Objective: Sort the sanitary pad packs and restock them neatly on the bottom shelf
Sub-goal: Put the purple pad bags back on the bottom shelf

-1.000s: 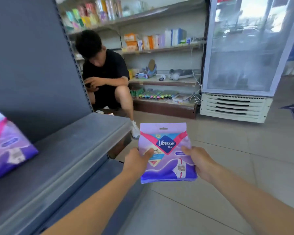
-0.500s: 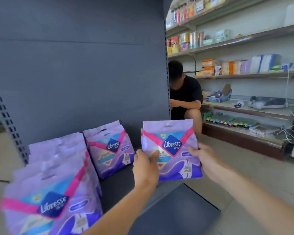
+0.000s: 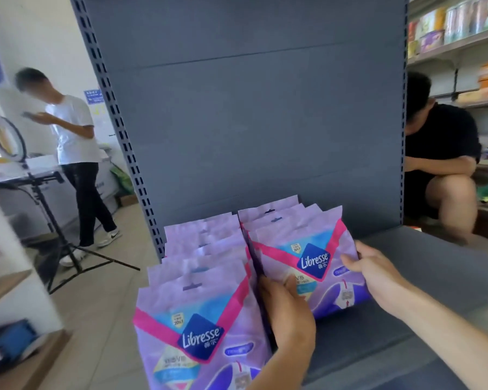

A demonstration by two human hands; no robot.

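A purple Libresse pad pack [image 3: 310, 249] stands upright on the grey bottom shelf [image 3: 423, 280], at the front of a short row of like packs. My left hand [image 3: 286, 308] grips its lower left edge and my right hand [image 3: 375, 270] grips its right edge. To the left stands a longer row of several identical packs [image 3: 197, 319], reaching the shelf's front edge. The two rows touch side by side.
The shelf's grey back panel [image 3: 251, 122] rises behind the packs. A person in black [image 3: 440, 164] crouches to the right. Another in a white shirt [image 3: 74, 153] stands at left by a ring light tripod [image 3: 48, 209]. Stocked wall shelves [image 3: 457, 46] are far right.
My view swung left from the aisle to the shelf. Both hands carried the pack in and set it down at the front of the right-hand row.
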